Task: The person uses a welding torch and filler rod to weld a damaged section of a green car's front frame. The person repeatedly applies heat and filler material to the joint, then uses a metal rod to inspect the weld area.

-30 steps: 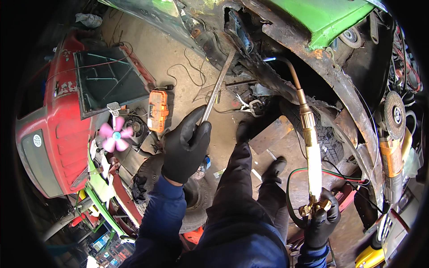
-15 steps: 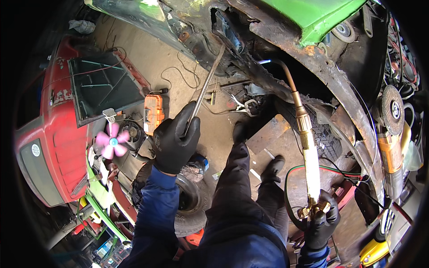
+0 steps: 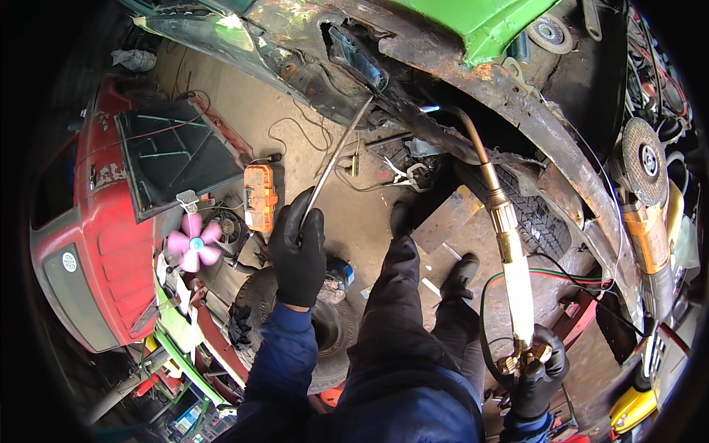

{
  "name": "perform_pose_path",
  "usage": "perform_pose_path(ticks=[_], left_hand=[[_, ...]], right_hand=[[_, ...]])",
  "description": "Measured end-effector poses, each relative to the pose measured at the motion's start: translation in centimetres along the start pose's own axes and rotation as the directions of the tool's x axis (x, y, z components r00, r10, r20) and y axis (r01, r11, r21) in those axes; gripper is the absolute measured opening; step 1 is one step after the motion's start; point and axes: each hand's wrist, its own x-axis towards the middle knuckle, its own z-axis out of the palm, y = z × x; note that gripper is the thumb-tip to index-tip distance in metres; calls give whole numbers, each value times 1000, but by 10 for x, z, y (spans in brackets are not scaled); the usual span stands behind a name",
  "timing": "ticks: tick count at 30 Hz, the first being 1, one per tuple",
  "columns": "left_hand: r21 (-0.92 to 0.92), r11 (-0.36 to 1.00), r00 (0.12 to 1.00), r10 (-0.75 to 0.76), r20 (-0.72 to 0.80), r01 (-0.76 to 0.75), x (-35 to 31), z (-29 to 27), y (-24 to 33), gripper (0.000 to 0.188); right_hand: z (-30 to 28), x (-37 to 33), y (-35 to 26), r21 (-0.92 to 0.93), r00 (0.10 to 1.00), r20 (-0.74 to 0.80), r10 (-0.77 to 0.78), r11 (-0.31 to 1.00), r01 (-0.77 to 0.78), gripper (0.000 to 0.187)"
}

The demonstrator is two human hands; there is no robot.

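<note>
In a black glove, my left hand [image 3: 299,255] is closed around a long, slim metal rod [image 3: 338,155]. The rod slants up and right, its far end by the rusty, dark metal of a car body [image 3: 399,111]; whether it touches cannot be told. My right hand [image 3: 538,376], also gloved, grips a gas torch [image 3: 519,288] at its base, fingers around the brass valve knobs. From the torch's bent copper tip comes a small blue-white flame [image 3: 430,108] beside the dark sill metal. Red and green hoses [image 3: 550,273] run near the handle.
An angle grinder [image 3: 650,214] stands on the right beside the curved fender edge [image 3: 569,140]. A green panel [image 3: 480,26] sits above it. On the floor lie an orange case [image 3: 260,198], locking pliers [image 3: 408,176] and cables. A red car body part [image 3: 103,236] and pink fan [image 3: 195,244] are left.
The car body sits further left and lower in view. My left hand and the rod's far end are lower, and the torch tip is closer to the rod's end.
</note>
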Motion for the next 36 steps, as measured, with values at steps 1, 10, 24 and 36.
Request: perform_pose_path(ticks=[1, 10, 24, 36], left_hand=[[44, 999, 1000, 20, -10, -19, 0, -1, 1, 35], [-321, 909, 962, -232, 144, 267, 6, 9, 22, 37], [-171, 953, 965, -260, -30, 251, -2, 46, 53, 38], [16, 986, 981, -168, 93, 167, 51, -4, 45, 30]], right_hand=[[-6, -4, -2, -6, 999, 29, 30, 1000, -30, 81], [-18, -19, 2, 41, 995, 69, 72, 996, -75, 85], [-20, -9, 11, 16, 998, 53, 38, 999, -39, 76], [-12, 16, 5, 7, 991, 113, 71, 997, -72, 57]])
